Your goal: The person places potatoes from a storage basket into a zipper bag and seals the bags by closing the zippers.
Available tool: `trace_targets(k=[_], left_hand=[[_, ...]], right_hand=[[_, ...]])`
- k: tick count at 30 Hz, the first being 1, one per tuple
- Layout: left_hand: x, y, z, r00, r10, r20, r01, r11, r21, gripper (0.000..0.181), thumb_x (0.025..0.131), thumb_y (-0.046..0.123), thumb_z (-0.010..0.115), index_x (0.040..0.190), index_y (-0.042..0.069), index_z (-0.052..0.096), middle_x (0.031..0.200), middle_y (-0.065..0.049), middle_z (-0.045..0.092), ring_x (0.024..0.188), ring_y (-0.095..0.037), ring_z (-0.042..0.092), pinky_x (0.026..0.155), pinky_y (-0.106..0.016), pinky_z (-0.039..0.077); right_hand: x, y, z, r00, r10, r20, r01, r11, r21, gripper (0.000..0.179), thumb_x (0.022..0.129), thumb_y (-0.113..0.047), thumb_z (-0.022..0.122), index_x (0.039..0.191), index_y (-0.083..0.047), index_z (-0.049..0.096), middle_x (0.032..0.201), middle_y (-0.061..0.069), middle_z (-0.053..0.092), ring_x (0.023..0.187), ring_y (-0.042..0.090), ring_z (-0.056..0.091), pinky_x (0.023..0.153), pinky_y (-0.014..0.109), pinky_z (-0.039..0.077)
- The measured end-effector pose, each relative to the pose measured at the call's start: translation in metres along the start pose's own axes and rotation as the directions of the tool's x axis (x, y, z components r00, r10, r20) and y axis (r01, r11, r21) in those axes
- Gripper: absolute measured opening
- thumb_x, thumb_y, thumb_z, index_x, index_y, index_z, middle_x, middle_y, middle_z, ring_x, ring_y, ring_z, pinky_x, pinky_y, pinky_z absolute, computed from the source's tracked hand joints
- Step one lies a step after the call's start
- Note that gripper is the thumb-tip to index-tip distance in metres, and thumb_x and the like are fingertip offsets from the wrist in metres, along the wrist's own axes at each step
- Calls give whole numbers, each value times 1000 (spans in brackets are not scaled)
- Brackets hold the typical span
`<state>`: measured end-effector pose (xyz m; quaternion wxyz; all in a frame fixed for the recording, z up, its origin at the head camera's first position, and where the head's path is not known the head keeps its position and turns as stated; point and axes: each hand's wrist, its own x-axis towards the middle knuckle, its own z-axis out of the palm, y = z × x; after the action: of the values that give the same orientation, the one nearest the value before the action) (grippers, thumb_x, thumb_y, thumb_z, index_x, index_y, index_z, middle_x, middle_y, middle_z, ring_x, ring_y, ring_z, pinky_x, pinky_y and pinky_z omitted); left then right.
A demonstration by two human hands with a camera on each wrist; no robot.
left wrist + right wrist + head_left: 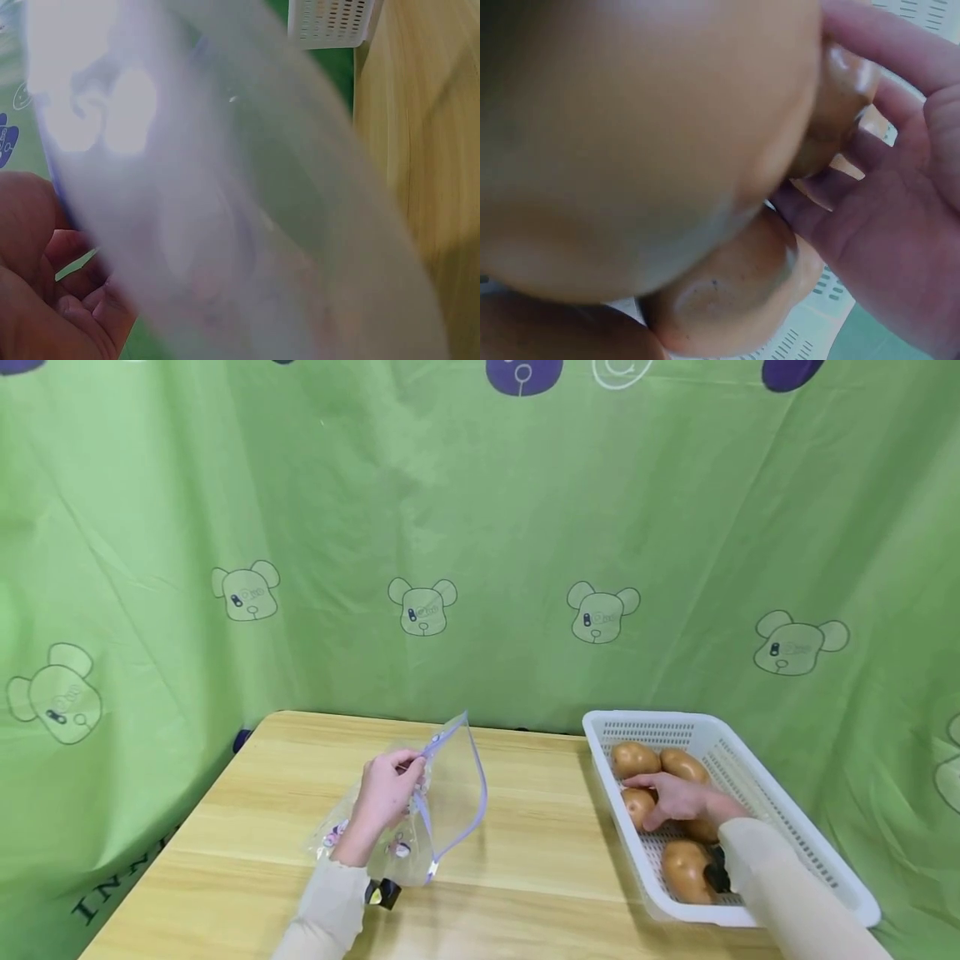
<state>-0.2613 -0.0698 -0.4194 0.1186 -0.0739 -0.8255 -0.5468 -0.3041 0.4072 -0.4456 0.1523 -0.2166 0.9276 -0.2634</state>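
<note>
My left hand (386, 789) pinches the upper rim of a clear zip bag (457, 802) with a purple edge. The bag's mouth gapes toward the right, and small printed figures mark its side. In the left wrist view the bag's blurred film (247, 225) covers much of the frame beside the hand (60, 292). Inside the white basket, my right hand (678, 797) has its thumb and fingers curled round a brown potato (636, 808). The right wrist view shows the hand (900, 202) round that potato (840, 105), with a larger potato (645, 150) close to the camera.
The white slotted basket (795, 802) stands at the table's right side, with several potatoes in it, one (686, 870) near its front. Under the bag runs a wood-grain table (540, 827). A green curtain (510, 668) hangs behind the table.
</note>
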Motion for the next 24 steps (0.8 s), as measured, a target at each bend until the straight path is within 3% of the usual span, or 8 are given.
trace_targets(k=[13, 17, 20, 24], left_hand=[[0, 1, -1, 1000, -2, -9, 2, 1000, -11, 15, 92, 12, 60, 97, 4, 72, 72, -4, 64, 62, -16, 59, 51, -26, 52], [0, 1, 0, 1000, -7, -6, 7, 1000, -19, 15, 92, 12, 60, 97, 4, 72, 72, -4, 64, 62, -16, 59, 51, -26, 53], [0, 2, 1, 1000, -13, -5, 13, 1000, -22, 14, 91, 13, 61, 96, 5, 72, 72, -4, 64, 62, -16, 59, 51, -26, 52], [0, 2, 2, 1000, -18, -2, 17, 1000, -24, 14, 91, 14, 61, 96, 6, 72, 72, -4, 64, 62, -16, 59, 48, -26, 51]], right_hand=[[-7, -1, -6, 994, 97, -46, -88, 982, 169, 69, 63, -7, 82, 124, 1, 51, 116, 17, 55, 99, 28, 50, 84, 35, 42], [-8, -2, -10, 990, 34, -134, -31, 999, 25, 69, 63, -16, 85, 121, 1, 53, 113, 16, 57, 97, 26, 53, 83, 36, 44], [-8, -4, -14, 976, -18, -218, -6, 994, -108, 72, 60, -24, 88, 119, 0, 55, 107, 13, 60, 92, 24, 56, 80, 36, 46], [-11, -11, -19, 968, -34, -249, 14, 996, -84, 76, 62, -25, 87, 124, 5, 53, 108, 17, 60, 93, 27, 57, 81, 38, 47]])
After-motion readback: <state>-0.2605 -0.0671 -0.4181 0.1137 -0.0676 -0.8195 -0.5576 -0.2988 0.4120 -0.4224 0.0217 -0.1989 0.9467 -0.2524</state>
